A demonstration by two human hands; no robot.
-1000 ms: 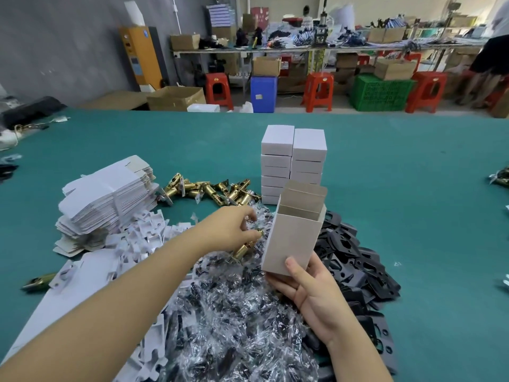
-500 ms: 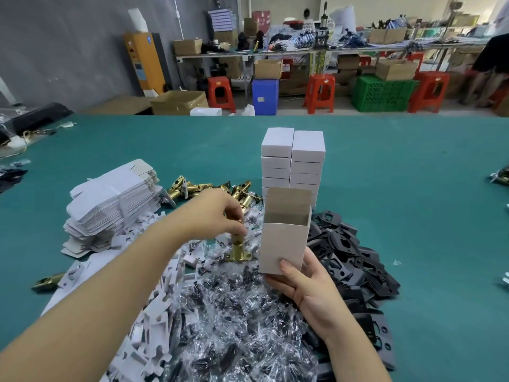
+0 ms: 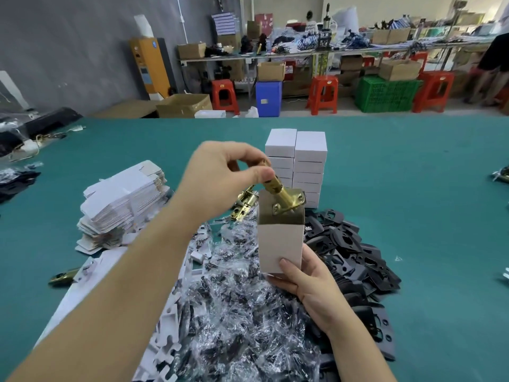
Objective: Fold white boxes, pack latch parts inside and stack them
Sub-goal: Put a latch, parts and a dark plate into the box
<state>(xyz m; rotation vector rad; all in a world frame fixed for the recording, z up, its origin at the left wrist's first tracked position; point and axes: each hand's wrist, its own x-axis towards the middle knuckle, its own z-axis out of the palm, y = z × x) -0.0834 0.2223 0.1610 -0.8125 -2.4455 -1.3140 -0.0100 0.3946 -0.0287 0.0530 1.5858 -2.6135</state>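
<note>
Fingers of the left hand pinch the upper end of a brass latch bolt, which hangs tilted with its rectangular faceplate at the open mouth of a white box, just entering it. The right hand grips that box upright from below, thumb pressed on its front face and fingers curled round the base, above a heap of clear plastic bags. Behind the box, two touching columns of closed white boxes stand on the green table. More brass latches lie on the table just left of the held box, partly hidden by the left wrist. A stack of flat unfolded box blanks sits farther left, with white cardboard inserts spread along the near left. Black plates are piled to the right of the bags.
</note>
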